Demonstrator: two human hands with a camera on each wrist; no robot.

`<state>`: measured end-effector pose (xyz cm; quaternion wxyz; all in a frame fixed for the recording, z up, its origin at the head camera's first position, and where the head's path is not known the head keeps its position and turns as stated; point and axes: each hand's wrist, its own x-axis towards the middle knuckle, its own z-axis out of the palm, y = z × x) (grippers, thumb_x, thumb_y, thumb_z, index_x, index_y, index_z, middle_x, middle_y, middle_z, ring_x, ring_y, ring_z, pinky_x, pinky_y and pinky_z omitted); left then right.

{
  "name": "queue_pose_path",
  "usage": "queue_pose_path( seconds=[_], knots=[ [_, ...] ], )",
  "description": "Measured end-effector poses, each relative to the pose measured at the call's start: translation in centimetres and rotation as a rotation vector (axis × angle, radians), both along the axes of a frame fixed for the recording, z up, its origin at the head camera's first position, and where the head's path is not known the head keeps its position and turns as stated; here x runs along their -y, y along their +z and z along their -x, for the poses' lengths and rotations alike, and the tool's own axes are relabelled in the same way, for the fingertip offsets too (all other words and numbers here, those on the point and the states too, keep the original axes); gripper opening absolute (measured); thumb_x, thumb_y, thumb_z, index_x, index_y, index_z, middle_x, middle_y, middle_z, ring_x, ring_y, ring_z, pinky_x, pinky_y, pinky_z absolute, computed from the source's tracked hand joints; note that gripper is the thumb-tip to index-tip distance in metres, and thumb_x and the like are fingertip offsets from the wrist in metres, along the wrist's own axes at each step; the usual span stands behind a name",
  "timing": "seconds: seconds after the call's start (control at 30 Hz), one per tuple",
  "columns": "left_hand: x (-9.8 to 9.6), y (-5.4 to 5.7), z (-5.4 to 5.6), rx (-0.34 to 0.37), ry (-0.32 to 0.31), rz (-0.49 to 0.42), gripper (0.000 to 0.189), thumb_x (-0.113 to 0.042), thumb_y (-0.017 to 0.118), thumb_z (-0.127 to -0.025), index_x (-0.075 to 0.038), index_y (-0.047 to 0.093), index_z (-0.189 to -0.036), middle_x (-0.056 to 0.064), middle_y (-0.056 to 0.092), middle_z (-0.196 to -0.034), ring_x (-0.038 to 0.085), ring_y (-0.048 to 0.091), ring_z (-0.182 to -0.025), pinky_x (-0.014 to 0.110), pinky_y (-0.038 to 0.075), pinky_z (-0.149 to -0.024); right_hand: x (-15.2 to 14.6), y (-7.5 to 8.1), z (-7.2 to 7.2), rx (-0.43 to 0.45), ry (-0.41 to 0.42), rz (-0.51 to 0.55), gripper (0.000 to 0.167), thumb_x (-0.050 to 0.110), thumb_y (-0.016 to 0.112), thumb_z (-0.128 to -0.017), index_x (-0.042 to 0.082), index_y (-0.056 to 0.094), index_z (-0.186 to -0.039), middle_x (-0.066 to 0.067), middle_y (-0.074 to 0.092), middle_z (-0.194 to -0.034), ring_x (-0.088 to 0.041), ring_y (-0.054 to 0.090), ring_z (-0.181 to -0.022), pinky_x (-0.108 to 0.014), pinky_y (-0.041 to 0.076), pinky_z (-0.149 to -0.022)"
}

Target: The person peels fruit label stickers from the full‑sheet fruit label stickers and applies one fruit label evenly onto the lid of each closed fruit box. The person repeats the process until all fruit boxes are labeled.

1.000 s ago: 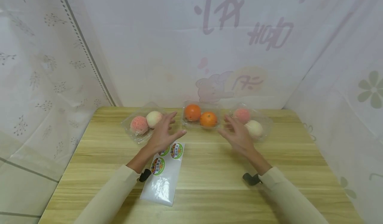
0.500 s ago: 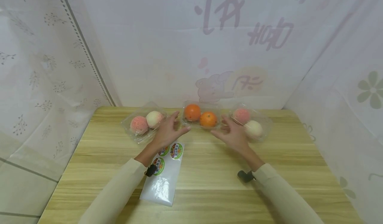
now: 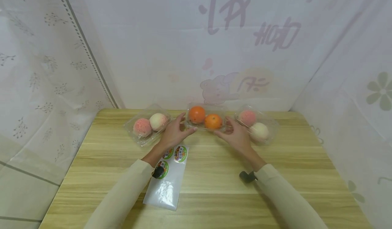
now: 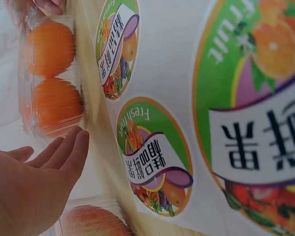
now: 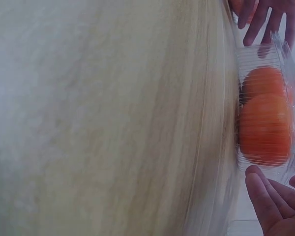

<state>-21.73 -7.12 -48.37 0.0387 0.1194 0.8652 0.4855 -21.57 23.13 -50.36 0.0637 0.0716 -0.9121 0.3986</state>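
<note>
Two oranges (image 3: 213, 121) sit in a lidded clear plastic box (image 3: 190, 124) at the back middle of the table. My left hand (image 3: 174, 132) is at the box's left end, fingers extended, fingertips right by its wall. At the opposite end, my right hand (image 3: 238, 137) has its fingers stretched toward the side wall. The right wrist view has the ribbed end of the box (image 5: 265, 164) close to my right fingertips (image 5: 253, 179). Beneath my left wrist lies a white sheet (image 3: 166, 191) with several round fruit stickers (image 4: 155, 156).
A clear box (image 3: 142, 141) with two pink and cream peach-like fruits stands at the left. Another such box (image 3: 272, 128) is at the right, just beyond my right hand. A printed curtain (image 3: 171, 52) rises behind the wooden table (image 3: 214, 201).
Both hands have moved inward, the left rightward and the right leftward, closing in on the ends of the orange box. The boxes and sticker sheet stay in place.
</note>
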Motion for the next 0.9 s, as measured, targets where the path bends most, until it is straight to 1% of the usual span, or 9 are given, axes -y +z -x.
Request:
queue_pose_path(
  seconds=[0.13, 0.37, 0.67, 0.77, 0.9],
  knots=[
    [-0.14, -0.03, 0.08, 0.001, 0.010, -0.018, 0.095, -0.053, 0.077, -0.100, -0.007, 0.035, -0.172, 0.018, 0.052, -0.164, 0.041, 0.065, -0.135, 0.059, 0.056, -0.105, 0.25, 0.14, 0.18, -0.033, -0.001, -0.011, 0.092, 0.052, 0.091, -0.089, 0.003, 0.056, -0.159, -0.023, 0.072, -0.136, -0.037, 0.079, -0.107, -0.055, 0.063, -0.091],
    [-0.18, -0.19, 0.22, -0.012, -0.002, -0.015, 0.092, -0.050, 0.077, -0.101, -0.005, 0.037, -0.171, 0.018, 0.052, -0.164, 0.040, 0.066, -0.131, 0.058, 0.058, -0.101, 0.43, 0.04, 0.42, -0.070, -0.009, -0.028, 0.085, 0.046, 0.091, -0.092, 0.002, 0.059, -0.157, -0.022, 0.075, -0.131, -0.037, 0.080, -0.104, -0.055, 0.064, -0.087],
    [-0.23, -0.21, 0.29, -0.019, 0.005, 0.009, 0.088, -0.051, 0.077, -0.101, -0.007, 0.042, -0.169, 0.015, 0.054, -0.163, 0.037, 0.065, -0.132, 0.057, 0.056, -0.105, 0.43, 0.15, 0.48, -0.085, -0.008, -0.023, 0.081, 0.038, 0.092, -0.092, 0.000, 0.059, -0.156, -0.023, 0.075, -0.130, -0.038, 0.080, -0.102, -0.054, 0.065, -0.086],
    [-0.20, -0.17, 0.16, -0.024, 0.004, 0.021, 0.087, -0.052, 0.077, -0.100, -0.006, 0.044, -0.167, 0.016, 0.054, -0.162, 0.036, 0.063, -0.133, 0.056, 0.054, -0.108, 0.41, 0.18, 0.42, -0.085, -0.003, -0.016, 0.080, 0.038, 0.092, -0.093, -0.001, 0.059, -0.155, -0.023, 0.075, -0.130, -0.038, 0.080, -0.102, -0.054, 0.065, -0.086],
    [-0.09, -0.11, -0.12, -0.030, 0.002, 0.035, 0.087, -0.053, 0.075, -0.101, -0.004, 0.046, -0.166, 0.018, 0.054, -0.162, 0.038, 0.059, -0.138, 0.057, 0.049, -0.114, 0.40, 0.14, 0.38, -0.093, 0.007, 0.004, 0.079, 0.037, 0.091, -0.093, -0.002, 0.060, -0.154, -0.024, 0.075, -0.129, -0.040, 0.080, -0.102, -0.055, 0.065, -0.086]
  ],
)
